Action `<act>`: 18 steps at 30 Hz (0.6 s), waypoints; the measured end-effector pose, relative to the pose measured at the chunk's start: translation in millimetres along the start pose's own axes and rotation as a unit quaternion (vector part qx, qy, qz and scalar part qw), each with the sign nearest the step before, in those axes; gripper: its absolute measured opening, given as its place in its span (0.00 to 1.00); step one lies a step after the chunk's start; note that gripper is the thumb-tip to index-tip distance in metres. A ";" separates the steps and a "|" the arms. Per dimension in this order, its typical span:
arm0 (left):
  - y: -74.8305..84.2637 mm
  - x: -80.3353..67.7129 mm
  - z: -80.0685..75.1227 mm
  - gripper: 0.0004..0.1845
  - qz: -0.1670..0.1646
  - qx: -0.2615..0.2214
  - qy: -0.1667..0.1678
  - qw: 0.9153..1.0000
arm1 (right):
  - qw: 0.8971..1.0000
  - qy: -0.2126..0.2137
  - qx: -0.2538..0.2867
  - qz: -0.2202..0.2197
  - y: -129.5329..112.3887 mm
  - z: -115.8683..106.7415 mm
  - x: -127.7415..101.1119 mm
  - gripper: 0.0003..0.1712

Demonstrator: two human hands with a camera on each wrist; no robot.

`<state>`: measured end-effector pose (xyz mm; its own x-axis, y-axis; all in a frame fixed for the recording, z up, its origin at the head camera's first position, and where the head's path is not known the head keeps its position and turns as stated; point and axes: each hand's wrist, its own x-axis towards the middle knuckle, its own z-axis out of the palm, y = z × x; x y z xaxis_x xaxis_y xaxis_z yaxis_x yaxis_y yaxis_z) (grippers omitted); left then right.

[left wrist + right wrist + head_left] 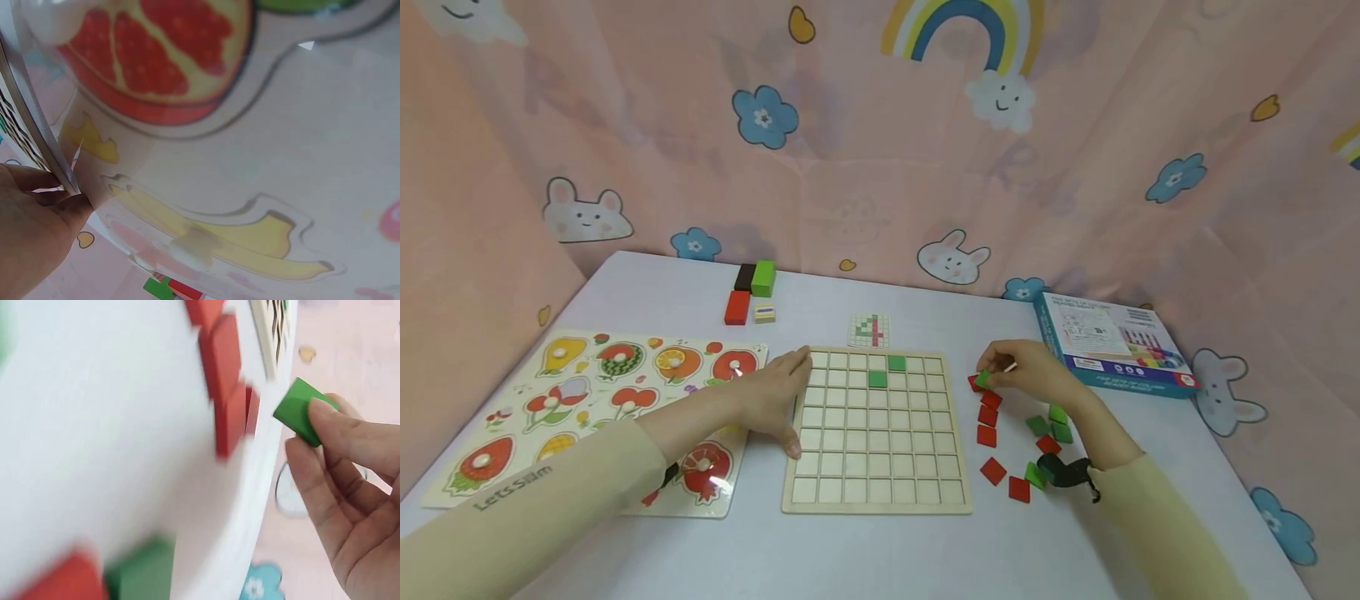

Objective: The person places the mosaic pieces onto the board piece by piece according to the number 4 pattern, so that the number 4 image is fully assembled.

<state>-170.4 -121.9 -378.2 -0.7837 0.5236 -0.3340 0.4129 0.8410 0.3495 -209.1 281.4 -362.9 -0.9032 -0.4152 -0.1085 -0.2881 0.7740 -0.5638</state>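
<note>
A wooden grid board (pixel 877 508) lies in the middle of the table, with two green square tiles (pixel 877 379) in its upper cells. My left hand (pixel 772 396) rests along the board's left edge, thumb spread toward the front; in the left wrist view its fingertips touch the rim. Between thumb and fingers my right hand (pixel 1026 371) pinches a green square tile (pixel 295 411), raised to the right of the board. Below that hand, red square tiles (pixel 987 414) run in a loose column. More red and green tiles (pixel 1038 425) lie scattered nearer my right wrist.
A small pattern card (pixel 869 331) lies just behind the board. On the left is a fruit picture board (pixel 647 367), partly under my left forearm. Several colored blocks (pixel 737 307) stand at the back left. A blue-and-white box (pixel 1112 346) lies at the back right.
</note>
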 end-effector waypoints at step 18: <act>-0.6 0.4 0.9 0.73 -0.003 -0.002 0.000 1.000 | 0.991 -0.056 0.050 -0.109 -87.3 59.8 51.8 0.07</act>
<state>-170.6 -122.1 -379.3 -0.7858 0.5193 -0.3359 0.4072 0.8433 0.3509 -211.7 163.7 -368.3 -0.7800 -0.6226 -0.0630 -0.4345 0.6113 -0.6614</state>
